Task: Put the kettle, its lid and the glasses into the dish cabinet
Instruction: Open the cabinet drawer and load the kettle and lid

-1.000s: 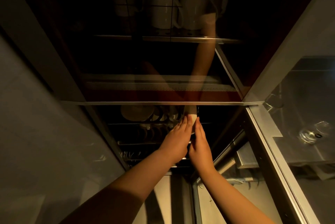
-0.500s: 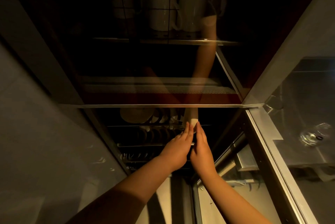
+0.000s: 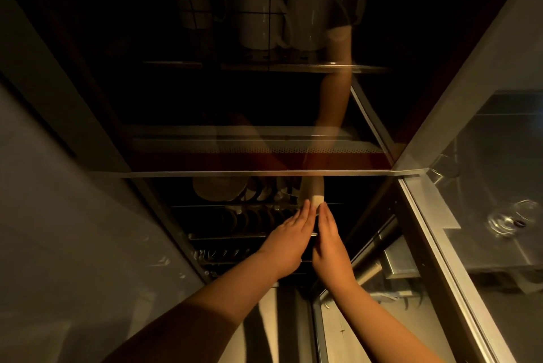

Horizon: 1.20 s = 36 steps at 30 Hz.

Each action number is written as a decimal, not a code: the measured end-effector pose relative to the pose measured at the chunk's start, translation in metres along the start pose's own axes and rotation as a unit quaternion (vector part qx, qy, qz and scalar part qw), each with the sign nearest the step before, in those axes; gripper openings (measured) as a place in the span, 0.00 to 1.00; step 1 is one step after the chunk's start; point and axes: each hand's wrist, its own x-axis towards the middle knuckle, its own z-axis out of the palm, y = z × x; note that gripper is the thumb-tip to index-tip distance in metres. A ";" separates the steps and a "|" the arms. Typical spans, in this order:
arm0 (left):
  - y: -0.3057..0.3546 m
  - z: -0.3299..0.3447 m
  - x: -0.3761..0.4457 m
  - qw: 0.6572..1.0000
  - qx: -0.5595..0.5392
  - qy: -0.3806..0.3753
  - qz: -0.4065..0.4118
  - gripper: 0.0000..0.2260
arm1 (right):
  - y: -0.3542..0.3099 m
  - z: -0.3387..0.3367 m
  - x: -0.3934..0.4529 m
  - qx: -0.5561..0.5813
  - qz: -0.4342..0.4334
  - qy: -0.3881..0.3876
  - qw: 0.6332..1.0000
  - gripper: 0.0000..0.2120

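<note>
A pale upright glass (image 3: pixel 316 193) stands on the wire rack (image 3: pixel 252 235) inside the dark dish cabinet, just under the edge of the raised glass door (image 3: pixel 264 173). My left hand (image 3: pixel 286 237) and my right hand (image 3: pixel 330 240) reach in side by side with straight fingers. Their fingertips lie at the glass's lower end, one on each side; whether they touch it I cannot tell. Another clear glass (image 3: pixel 508 217) rests on the steel surface at the far right. No kettle or lid can be made out for certain.
Through the dark door, white handled mugs or jugs (image 3: pixel 264 19) stand on the upper shelf. Plates (image 3: pixel 220 189) fill the rack's left part, with more dishes (image 3: pixel 249 218) in slots below. A grey wall panel (image 3: pixel 73 230) borders the left; a steel frame (image 3: pixel 426 230) the right.
Both hands have slid back toward me along the pale glass, from clasping its sides to only their fingertips at its lower end. The glass has stayed on the rack.
</note>
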 end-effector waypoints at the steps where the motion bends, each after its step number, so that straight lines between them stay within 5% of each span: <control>1: 0.000 -0.001 0.001 1.000 -0.018 -0.004 -0.001 0.41 | 0.002 -0.001 0.002 0.002 0.001 -0.004 1.000 0.41; 28: 0.006 -0.006 0.038 0.998 -0.024 -0.065 -0.003 0.37 | 0.027 -0.011 0.034 0.012 0.085 -0.042 0.995 0.33; 36: 0.004 -0.012 0.043 0.992 -0.065 -0.090 -0.053 0.35 | 0.011 -0.019 0.055 0.106 0.117 -0.001 0.987 0.07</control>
